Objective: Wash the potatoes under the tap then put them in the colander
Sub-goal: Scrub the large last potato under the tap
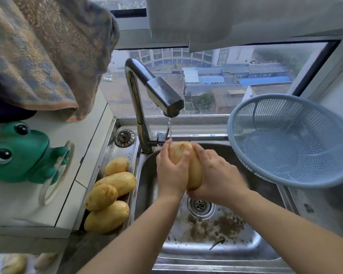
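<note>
Kitchen sink station below a high window overlooking rooftops; a towel hangs at upper left. A steel sink fills the centre. A blue colander sits tilted on the right edge of the sink and holds nothing. A green frog stands on the tiled ledge at left. The tap runs a thin stream. Four potatoes lie heaped on the sink's left ledge, apparently unwashed. The left hand and right hand both curl round one potato, gripping it from either side over the basin with its upper end in the stream. Brown grit lies on the basin floor near the drain. Judged progress: early. One potato is being rinsed, none has reached the colander, and the heap is left to do. Blurred pale shapes at lower left may be more potatoes; this cannot be told.
</note>
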`<state>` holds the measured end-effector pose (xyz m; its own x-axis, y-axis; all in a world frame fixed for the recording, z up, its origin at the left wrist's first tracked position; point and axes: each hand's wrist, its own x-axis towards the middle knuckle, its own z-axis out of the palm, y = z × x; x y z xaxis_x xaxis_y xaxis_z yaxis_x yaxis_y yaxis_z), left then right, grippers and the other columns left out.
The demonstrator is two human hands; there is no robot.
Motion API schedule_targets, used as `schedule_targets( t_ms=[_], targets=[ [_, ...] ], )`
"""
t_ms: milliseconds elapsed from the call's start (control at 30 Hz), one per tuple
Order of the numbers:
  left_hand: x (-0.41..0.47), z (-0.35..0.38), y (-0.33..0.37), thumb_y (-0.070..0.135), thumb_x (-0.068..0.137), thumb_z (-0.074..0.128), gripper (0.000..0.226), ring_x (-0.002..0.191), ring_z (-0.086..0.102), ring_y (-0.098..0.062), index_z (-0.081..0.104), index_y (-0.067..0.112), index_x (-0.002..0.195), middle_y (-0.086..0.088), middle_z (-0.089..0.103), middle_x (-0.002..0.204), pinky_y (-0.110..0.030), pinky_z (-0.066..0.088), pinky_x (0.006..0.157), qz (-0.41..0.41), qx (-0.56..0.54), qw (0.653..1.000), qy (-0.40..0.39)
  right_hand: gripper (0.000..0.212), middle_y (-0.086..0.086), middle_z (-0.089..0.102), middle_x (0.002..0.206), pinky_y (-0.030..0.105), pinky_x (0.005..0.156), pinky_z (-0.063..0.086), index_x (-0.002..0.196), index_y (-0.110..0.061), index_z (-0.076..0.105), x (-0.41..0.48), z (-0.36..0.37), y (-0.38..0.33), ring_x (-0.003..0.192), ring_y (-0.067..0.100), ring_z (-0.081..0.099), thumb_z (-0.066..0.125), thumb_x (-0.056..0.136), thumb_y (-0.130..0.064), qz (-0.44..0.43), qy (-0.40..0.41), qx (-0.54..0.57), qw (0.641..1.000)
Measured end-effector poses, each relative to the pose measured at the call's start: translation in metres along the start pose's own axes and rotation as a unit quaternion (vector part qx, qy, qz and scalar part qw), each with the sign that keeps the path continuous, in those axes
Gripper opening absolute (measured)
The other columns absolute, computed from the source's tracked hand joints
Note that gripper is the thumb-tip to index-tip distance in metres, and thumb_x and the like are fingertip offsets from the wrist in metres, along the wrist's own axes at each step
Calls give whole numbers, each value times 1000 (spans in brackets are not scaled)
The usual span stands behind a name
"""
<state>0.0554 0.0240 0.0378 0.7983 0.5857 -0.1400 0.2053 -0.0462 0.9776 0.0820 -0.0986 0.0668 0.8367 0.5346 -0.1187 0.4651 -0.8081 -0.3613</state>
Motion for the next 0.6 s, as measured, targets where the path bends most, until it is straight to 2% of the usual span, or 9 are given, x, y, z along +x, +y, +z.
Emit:
schedule_targets(
  t_ms=[33,100,200,267,333,400,467,533,600],
  targets=[
    [-1,-3,1,38,90,63,54,117,49,-11,46,24,139,4,50,129,-33,41,104,29,23,999,-3,118,-4,42,129,33,81,46,150,-33,3,0,0,0,112,20,50,74,58,-54,-12,3,-13,1000],
    [12,-10,4,36,87,67,49,111,55,-16,54,19,131,0,58,121,-36,46,99,-3,24,999,-45,116,-3,43,127,33,82,46,150,-33,5,0,-1,1,107,22,51,73,58,-55,-37,12,-47,998],
    [36,-21,15,45,82,68,37,97,65,-29,69,16,105,-11,69,104,-44,56,82,-176,-18,972,-156,114,0,45,125,35,83,47,151,-30,10,-1,-3,6,98,23,51,71,58,-56,-80,16,-106,991],
    [45,-29,20,44,84,62,33,85,66,-28,69,14,93,-11,70,89,-37,56,69,-304,-35,924,-230,112,2,47,125,37,81,49,148,-31,11,-2,-4,9,95,23,53,70,56,-56,-125,21,-137,982],
    [47,-37,20,38,88,53,29,75,65,-24,66,13,85,-10,68,76,-33,53,66,-347,-78,894,-274,111,-1,45,128,37,82,50,146,-35,9,-4,-5,10,99,23,53,70,56,-57,-147,13,-132,980],
    [45,-39,15,32,90,46,28,70,65,-22,65,12,85,-9,67,73,-32,52,66,-334,-151,893,-261,112,-6,44,129,35,85,49,147,-39,10,-2,-7,9,106,19,52,72,55,-58,-125,-9,-78,989],
    [34,-34,11,27,84,45,25,70,66,-21,63,11,91,-7,68,73,-31,52,66,-299,-259,889,-230,113,-9,49,126,35,87,51,147,-41,17,0,-8,7,106,15,55,77,53,-57,-78,-30,41,996],
    [25,-25,6,31,89,41,32,77,65,-25,63,10,94,-10,70,76,-35,52,72,-282,-345,878,-172,107,-10,56,117,34,84,55,142,-41,27,4,-9,6,100,11,60,83,52,-53,-30,-51,200,978],
    [17,-17,2,44,94,38,45,88,64,-30,65,8,100,-15,71,87,-43,51,83,-263,-371,884,-106,96,-12,61,109,28,80,57,135,-42,37,7,-10,5,94,7,64,85,52,-49,8,-88,328,940]
  ],
)
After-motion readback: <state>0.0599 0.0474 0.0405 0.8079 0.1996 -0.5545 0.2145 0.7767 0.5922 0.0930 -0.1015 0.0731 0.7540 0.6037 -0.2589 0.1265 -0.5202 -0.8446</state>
